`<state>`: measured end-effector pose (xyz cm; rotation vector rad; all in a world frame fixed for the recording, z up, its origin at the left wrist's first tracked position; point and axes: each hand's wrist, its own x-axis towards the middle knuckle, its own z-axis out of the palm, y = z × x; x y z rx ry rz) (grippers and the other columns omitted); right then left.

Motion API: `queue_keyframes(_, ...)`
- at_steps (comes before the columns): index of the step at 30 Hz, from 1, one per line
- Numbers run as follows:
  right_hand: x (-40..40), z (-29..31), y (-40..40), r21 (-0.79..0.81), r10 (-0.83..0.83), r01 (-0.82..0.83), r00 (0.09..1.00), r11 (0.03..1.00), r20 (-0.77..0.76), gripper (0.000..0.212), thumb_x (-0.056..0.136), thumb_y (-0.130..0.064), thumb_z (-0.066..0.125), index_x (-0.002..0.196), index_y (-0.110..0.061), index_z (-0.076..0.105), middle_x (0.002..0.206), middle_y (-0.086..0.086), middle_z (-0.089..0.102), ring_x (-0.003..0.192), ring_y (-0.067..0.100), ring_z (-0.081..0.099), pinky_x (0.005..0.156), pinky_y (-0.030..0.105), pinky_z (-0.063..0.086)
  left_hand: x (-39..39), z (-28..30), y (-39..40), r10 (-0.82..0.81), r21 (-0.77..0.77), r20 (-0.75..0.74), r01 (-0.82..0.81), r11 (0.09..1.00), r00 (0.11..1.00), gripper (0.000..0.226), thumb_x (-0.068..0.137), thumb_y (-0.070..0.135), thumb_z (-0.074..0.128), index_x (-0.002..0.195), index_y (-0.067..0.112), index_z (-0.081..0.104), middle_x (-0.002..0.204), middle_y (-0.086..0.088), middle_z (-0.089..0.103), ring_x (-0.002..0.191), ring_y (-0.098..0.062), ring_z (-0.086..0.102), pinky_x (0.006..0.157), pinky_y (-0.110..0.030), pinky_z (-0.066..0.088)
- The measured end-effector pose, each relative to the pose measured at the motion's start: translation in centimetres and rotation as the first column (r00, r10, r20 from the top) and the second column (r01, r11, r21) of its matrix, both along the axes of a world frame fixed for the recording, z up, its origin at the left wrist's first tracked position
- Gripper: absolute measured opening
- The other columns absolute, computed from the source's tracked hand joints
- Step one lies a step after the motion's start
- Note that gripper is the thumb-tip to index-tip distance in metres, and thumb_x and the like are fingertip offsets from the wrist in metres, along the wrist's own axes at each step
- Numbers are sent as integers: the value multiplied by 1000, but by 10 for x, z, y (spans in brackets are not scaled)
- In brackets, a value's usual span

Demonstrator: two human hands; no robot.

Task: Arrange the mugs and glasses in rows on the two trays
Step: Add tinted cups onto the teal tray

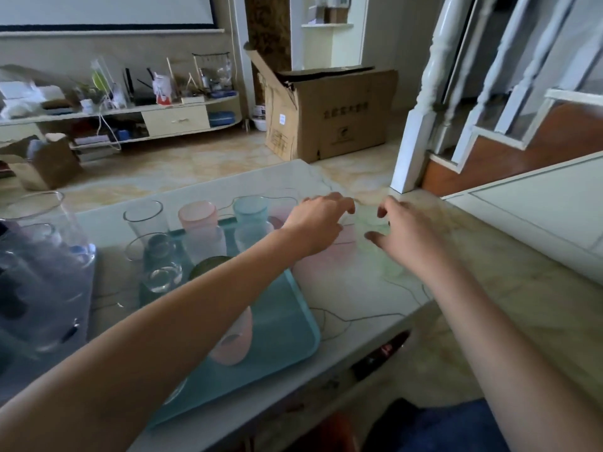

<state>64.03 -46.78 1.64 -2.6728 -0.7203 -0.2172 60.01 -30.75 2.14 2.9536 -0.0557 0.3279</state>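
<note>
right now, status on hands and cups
Left hand and right hand open, reaching over the table's far right. Frosted pink cup and frosted blue cup upright at teal plastic tray. Motion blur hides anything between hands.

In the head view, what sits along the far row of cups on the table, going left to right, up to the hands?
Clear glass → pink frosted cup → blue frosted cup → left hand → right hand.

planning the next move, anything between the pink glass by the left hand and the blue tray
Nothing visible does: the pink glass stands just off the right rim of the blue tray. Only the left forearm crosses above the tray.
</note>
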Motion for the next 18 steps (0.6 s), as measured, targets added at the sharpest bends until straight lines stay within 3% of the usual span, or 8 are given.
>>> queue_keyframes(4, 11, -14, -20, -199, -38, 18, 994, 980, -100, 48, 86, -39, 63, 120, -10, 45, 120, 13, 57, 106, 32, 57, 78, 34, 43, 36, -17, -34, -17, 114, -81, 26, 993, 997, 44, 90, 13, 54, 132, 20, 42, 136, -2, 41, 103, -33, 58, 74, -41, 49)
queue_keyframes(8, 15, -40, -27, -275, 8, -62, 981, 959, -193, 38, 87, -32, 61, 118, -13, 50, 116, 12, 61, 105, 33, 58, 85, 38, 48, 58, -39, -45, 29, 157, -127, -8, 988, 992, 41, 89, 9, 52, 128, 17, 43, 131, -4, 44, 98, -33, 60, 63, -37, 43)
queue_keyframes(10, 18, -50, -27, -267, 35, -83, 984, 960, -177, 25, 89, -23, 57, 111, -13, 52, 108, 13, 62, 98, 34, 60, 81, 39, 50, 62, -47, -45, 30, 90, -161, -15, 996, 987, 40, 90, 14, 53, 128, 18, 42, 130, -5, 44, 102, -33, 59, 64, -37, 41)
queue_keyframes(13, 25, -60, -24, -213, 29, -48, 995, 976, -94, 9, 90, -8, 45, 92, -13, 53, 90, 12, 62, 81, 33, 61, 63, 33, 45, 64, -53, -41, 37, -36, -176, -44, 998, 984, 35, 91, 20, 55, 123, 17, 44, 127, -8, 44, 102, -35, 57, 69, -37, 42)
queue_keyframes(16, 24, -60, -20, -210, 38, -54, 996, 976, -77, 19, 88, 2, 40, 82, -14, 49, 76, 6, 53, 71, 28, 55, 51, 30, 33, 61, -56, -37, 61, -24, -212, -67, 997, 975, 24, 93, 19, 51, 115, 10, 49, 120, -11, 49, 99, -35, 57, 74, -40, 44)
queue_keyframes(18, 21, -58, -16, -217, 46, -61, 996, 974, -75, 25, 85, 6, 36, 87, -12, 52, 79, 5, 51, 71, 27, 53, 51, 29, 32, 55, -58, -37, 116, -15, -204, -122, 992, 972, 15, 93, 9, 47, 108, 9, 49, 113, -12, 56, 91, -34, 58, 67, -37, 40)
